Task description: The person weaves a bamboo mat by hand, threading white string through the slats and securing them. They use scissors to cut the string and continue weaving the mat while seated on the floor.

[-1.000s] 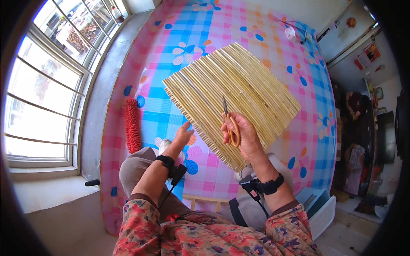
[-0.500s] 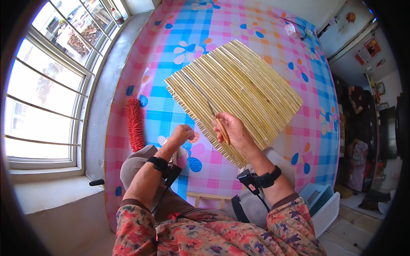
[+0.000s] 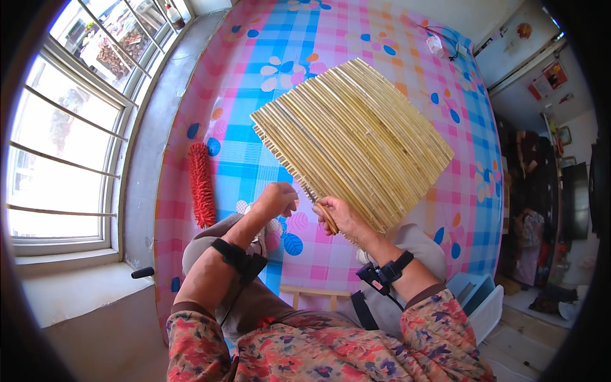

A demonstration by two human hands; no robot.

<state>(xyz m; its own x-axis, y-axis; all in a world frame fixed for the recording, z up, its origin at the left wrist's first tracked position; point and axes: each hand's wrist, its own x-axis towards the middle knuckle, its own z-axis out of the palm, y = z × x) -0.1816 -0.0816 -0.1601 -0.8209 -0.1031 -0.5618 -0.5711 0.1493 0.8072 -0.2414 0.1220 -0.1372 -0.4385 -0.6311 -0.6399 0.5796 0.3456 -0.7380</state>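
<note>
A square mat of pale yellow stalks [image 3: 356,140] lies at a slant in front of me, its near corner by my right knee. At its left edge, my right hand [image 3: 344,216] is closed around the looped, orange-brown handles of a pair of scissors [image 3: 326,218]. The scissors' dark blades point up and left along the mat's edge, mostly hard to make out. Just left of that edge is my left hand [image 3: 278,200], its fingers curled together; whatever they may hold is too small to see.
A flowered, checked sheet [image 3: 254,146] covers the wide surface below. A red fluffy duster [image 3: 202,184] lies on the left, near the barred window [image 3: 70,146]. A small wooden frame [image 3: 312,294] is between my legs. Pale plastic bins [image 3: 477,299] stand at the lower right.
My right hand has moved down and slightly left with the scissors, drawing the blades back toward the mat's edge. My left hand has shifted slightly right. The mat has moved slightly.
</note>
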